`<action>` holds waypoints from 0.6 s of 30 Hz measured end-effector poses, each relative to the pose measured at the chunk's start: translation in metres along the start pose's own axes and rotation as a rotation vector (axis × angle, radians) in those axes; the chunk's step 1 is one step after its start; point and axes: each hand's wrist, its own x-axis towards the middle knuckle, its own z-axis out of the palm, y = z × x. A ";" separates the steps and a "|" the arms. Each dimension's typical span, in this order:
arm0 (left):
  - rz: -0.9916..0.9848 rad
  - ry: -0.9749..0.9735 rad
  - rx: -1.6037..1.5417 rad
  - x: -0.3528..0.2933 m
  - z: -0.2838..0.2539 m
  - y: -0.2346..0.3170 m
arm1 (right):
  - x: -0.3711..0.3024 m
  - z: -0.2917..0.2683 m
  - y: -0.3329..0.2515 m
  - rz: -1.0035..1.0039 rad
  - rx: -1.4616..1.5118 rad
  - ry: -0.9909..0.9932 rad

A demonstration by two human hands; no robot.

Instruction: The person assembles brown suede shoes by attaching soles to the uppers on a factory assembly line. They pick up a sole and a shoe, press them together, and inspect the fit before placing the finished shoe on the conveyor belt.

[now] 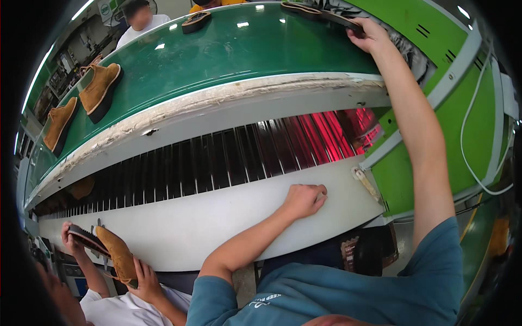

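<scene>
At the far right end of the green conveyor belt point(244, 49), my right hand point(371, 36) is closed on the end of a dark shoe sole point(338, 19), its thumb and fingers pinching the edge. Touching or overlapping that sole's far end is another shoe sole point(300, 7), dark-edged with a tan inside. My left hand point(305, 201) rests as a loose fist on the white ledge point(244, 217) in front of me, with nothing visible in it. Farther left on the belt lies a third shoe sole point(196, 22), apart from the others.
Two tan suede shoes point(99, 89) with dark soles stand at the belt's left. At lower left, a co-worker's hands hold a tan shoe point(120, 252) and a dark sole point(87, 239). Dark rollers point(217, 157) run below the belt. A green machine housing point(418, 168) borders the right.
</scene>
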 end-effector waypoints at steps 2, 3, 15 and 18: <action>-0.019 -0.011 0.000 -0.001 -0.004 0.001 | -0.056 0.004 0.011 -0.031 -0.001 -0.163; -0.050 -0.017 0.011 -0.004 -0.010 0.001 | -0.094 0.011 0.022 -0.075 0.002 -0.243; -0.234 0.460 -1.112 -0.029 -0.128 0.043 | -0.331 -0.020 0.084 -0.139 -0.199 -0.908; -0.015 0.481 -1.309 -0.038 -0.143 0.076 | -0.353 -0.020 0.086 -0.008 -0.397 -0.824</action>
